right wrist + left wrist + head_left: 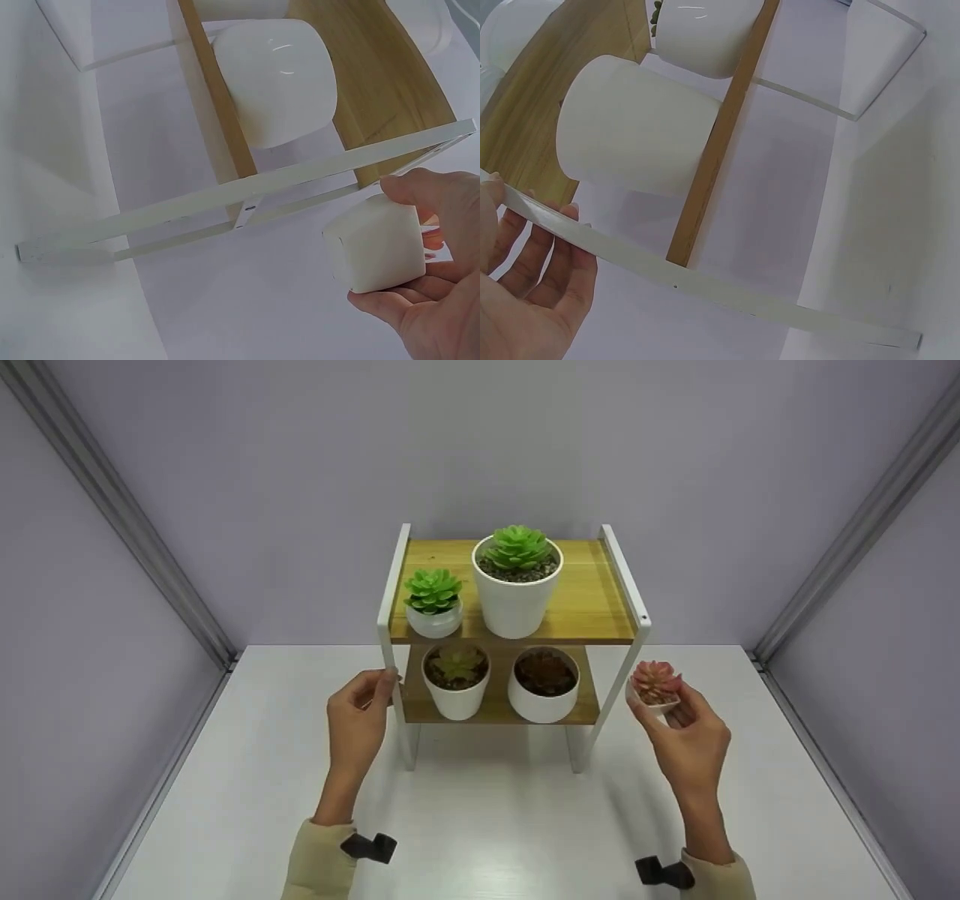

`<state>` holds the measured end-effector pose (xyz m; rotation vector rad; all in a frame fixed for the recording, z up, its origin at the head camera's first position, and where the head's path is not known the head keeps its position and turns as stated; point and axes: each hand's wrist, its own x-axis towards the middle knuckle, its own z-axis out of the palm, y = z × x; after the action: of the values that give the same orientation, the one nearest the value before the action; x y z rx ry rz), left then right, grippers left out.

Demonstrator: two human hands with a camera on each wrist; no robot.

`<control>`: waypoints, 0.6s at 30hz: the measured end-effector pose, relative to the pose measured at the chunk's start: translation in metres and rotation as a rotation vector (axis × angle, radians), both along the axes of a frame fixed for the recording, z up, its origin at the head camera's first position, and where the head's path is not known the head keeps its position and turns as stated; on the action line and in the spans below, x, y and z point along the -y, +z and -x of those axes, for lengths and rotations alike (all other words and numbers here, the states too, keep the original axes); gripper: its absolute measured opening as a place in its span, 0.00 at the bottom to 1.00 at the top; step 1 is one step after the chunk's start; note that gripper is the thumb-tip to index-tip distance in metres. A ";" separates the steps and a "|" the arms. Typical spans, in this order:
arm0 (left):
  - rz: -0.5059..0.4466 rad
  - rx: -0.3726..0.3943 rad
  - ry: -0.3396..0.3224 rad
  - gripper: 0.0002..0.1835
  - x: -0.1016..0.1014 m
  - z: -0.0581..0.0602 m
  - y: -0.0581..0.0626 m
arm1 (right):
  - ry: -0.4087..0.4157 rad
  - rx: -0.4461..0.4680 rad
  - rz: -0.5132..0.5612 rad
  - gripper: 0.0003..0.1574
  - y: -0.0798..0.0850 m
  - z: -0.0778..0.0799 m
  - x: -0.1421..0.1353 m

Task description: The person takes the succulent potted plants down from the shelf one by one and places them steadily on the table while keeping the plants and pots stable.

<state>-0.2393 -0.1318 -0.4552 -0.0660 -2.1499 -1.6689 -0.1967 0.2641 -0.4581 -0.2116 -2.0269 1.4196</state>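
Left hand (358,729) round shelf post (727,291), right hand (690,739) round potted pink succulent (656,682)

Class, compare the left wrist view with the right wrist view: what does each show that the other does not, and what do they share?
Only the left wrist view shows the left hand, holding the white rack.

Only the right wrist view shows the right hand, gripping a small white pot.

Both show the rack, with other white pots on its lower shelf.

Lab-style booth (90,660): pale panels (480,450), metal rails (109,495)
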 end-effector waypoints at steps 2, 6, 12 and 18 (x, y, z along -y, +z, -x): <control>0.005 -0.001 0.000 0.15 0.000 0.000 0.000 | -0.002 -0.003 0.000 0.39 -0.003 0.002 -0.001; 0.017 0.001 0.009 0.15 -0.001 -0.001 0.001 | 0.001 -0.004 0.004 0.39 -0.012 0.008 -0.002; 0.014 0.014 0.018 0.14 -0.002 -0.001 0.001 | -0.008 0.033 0.006 0.40 -0.024 0.015 -0.006; 0.006 0.008 0.014 0.13 -0.002 -0.001 0.001 | -0.030 0.046 0.004 0.40 -0.034 0.021 -0.008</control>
<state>-0.2378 -0.1297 -0.4541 -0.0462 -2.1562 -1.6575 -0.2178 0.2721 -0.4920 -0.2769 -2.0502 1.4123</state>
